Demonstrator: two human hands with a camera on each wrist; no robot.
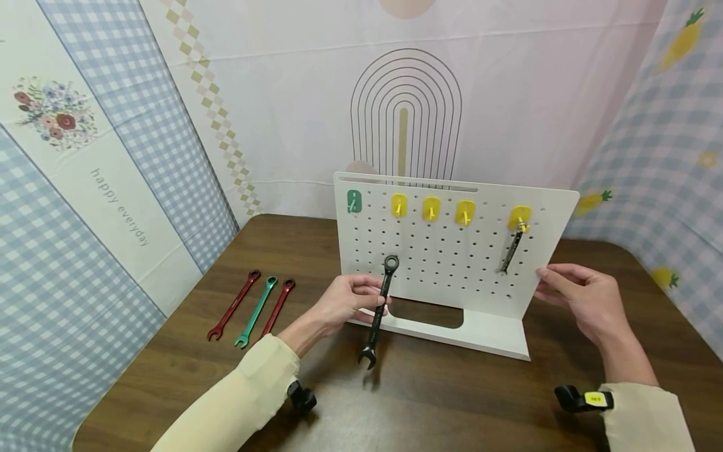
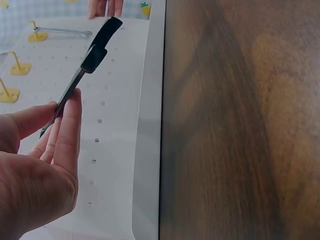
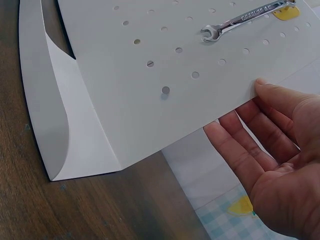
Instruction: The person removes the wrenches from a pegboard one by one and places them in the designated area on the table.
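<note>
My left hand [image 1: 341, 300] pinches a black combination wrench [image 1: 378, 319] between thumb and fingers, in front of a white pegboard [image 1: 446, 282]. The wrench slants upright, ring end up and open-jaw end down over the table. At the board's right edge, my right hand [image 1: 593, 302] holds the panel, thumb on the front face and fingers behind, as the right wrist view shows. A silver wrench [image 3: 240, 20] hangs from the rightmost yellow hook [image 1: 519, 216]. Three more yellow hooks, one of them the middle hook [image 1: 431, 209], and a green hook [image 1: 354, 201] carry nothing.
On the brown table [image 1: 186, 370] to the left lie a red wrench [image 1: 233, 307], a green wrench [image 1: 257, 314] and another red wrench [image 1: 278, 307], the last partly hidden by my left sleeve [image 1: 248, 389]. Patterned cloth [image 1: 282, 113] hangs behind and at both sides.
</note>
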